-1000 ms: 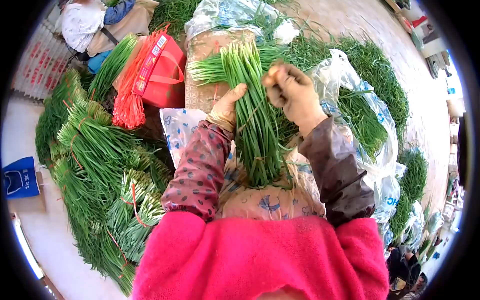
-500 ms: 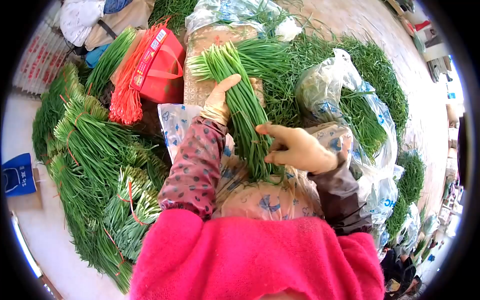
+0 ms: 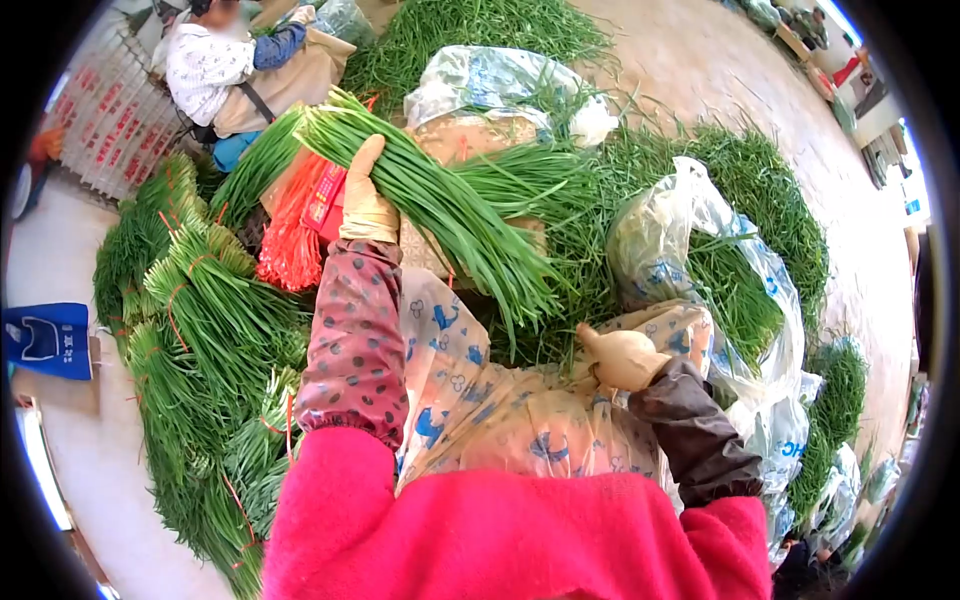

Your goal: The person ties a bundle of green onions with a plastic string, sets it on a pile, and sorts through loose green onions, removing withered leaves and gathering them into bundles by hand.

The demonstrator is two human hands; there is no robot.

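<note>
My left hand [image 3: 368, 200], gloved, grips a bunch of green chives [image 3: 450, 215] near its pale ends. The bunch slants across the cardboard box top [image 3: 425, 250], its leaf tips pointing down to the right. My right hand [image 3: 625, 358], also gloved, is apart from the bunch, above the plastic sheet [image 3: 545, 415] on my lap. Its fingers are curled closed; whether they hold a few leaves cannot be made out. Behind my left hand are a red bag [image 3: 328, 212], partly hidden, and a bundle of red ties [image 3: 293, 235]. More loose chives [image 3: 525, 180] lie on the box.
Tied chive bundles [image 3: 215, 300] are piled at my left. Loose leaves and an open clear plastic bag of greens [image 3: 740, 290] are at my right. Another person [image 3: 225, 75] sits at the far left near a crate [image 3: 115, 130]. A blue bag [image 3: 50, 340] is at the left edge.
My left hand has carried the chives left and up, over the red bag. My right hand has left the bunch, moved down and right, and curled its fingers. A seated person now shows more.
</note>
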